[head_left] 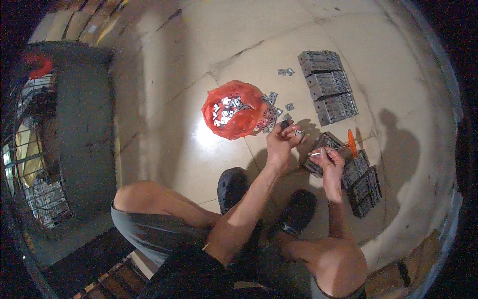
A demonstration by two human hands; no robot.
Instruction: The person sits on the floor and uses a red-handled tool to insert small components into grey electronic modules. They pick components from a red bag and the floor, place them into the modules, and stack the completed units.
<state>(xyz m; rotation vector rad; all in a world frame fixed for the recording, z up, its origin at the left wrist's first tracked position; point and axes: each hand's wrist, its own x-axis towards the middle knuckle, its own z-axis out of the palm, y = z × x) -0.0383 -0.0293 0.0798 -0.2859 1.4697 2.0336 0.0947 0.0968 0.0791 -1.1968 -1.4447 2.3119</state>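
My right hand [332,166] is closed around the shaft of a T-handle driver with an orange handle [352,144]; its bare metal tip points toward my left hand. It is over a group of dark grey metal blocks [357,172] on the floor. My left hand [280,145] has its fingers curled, and a small silver metal plate [298,133] shows at its fingertips. Just beyond that hand, loose small metal plates [270,112] spill from an open red plastic bag [233,130]. More such plates fill the bag.
Three grey metal block stacks [327,85] stand in a row farther off on the tiled floor [189,124]. A couple of loose plates [285,72] lie left of them. My dark shoes [232,188] are close below my hands. A wire rack [37,164] with metal parts is at far left.
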